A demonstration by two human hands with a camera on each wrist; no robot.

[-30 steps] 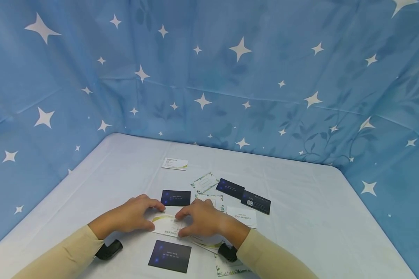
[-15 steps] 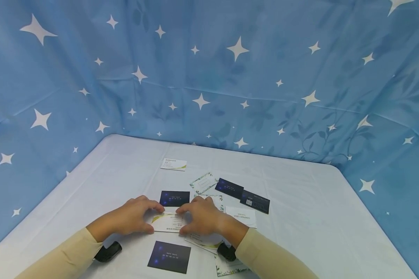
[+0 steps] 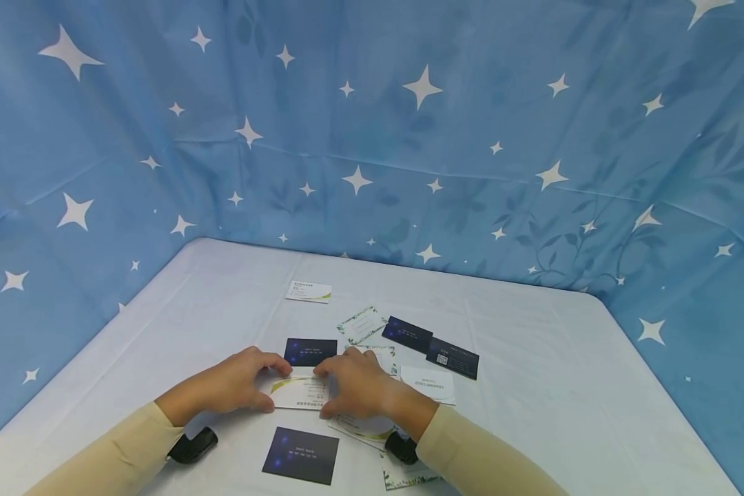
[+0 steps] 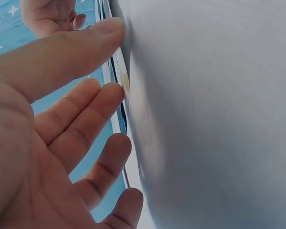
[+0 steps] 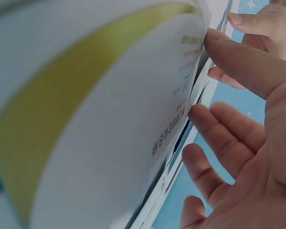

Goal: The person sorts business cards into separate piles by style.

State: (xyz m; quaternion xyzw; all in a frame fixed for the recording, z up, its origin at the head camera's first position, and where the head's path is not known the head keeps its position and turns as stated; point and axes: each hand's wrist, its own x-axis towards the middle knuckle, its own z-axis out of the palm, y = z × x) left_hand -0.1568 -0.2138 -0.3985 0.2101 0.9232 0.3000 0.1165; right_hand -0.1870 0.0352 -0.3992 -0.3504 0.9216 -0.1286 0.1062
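Observation:
A white business card [image 3: 300, 394] with a yellow-green curve lies in the middle of the near table, its print upside down from here. My left hand [image 3: 238, 382] grips its left end, thumb at the near edge and index finger at the far edge. At the right end my right hand [image 3: 362, 386] holds it the same way. Another card of that design [image 3: 362, 428] lies partly under the right hand; it fills much of the right wrist view. Dark blue cards lie beyond [image 3: 310, 352] and in front [image 3: 300, 455] of the held card.
Two overlapping dark cards [image 3: 407, 334] lie to the right, near a white company card [image 3: 430, 384] and leaf-bordered cards [image 3: 362, 325]. One white card [image 3: 308, 292] sits farther back. Under the right wrist another leaf-bordered card [image 3: 403, 479] shows. A blue star-patterned curtain [image 3: 372, 124] hangs behind the table.
The right hand's fingertips have shifted slightly, and the card between the hands now lies straighter, its near edge level. The other cards stay where they were.

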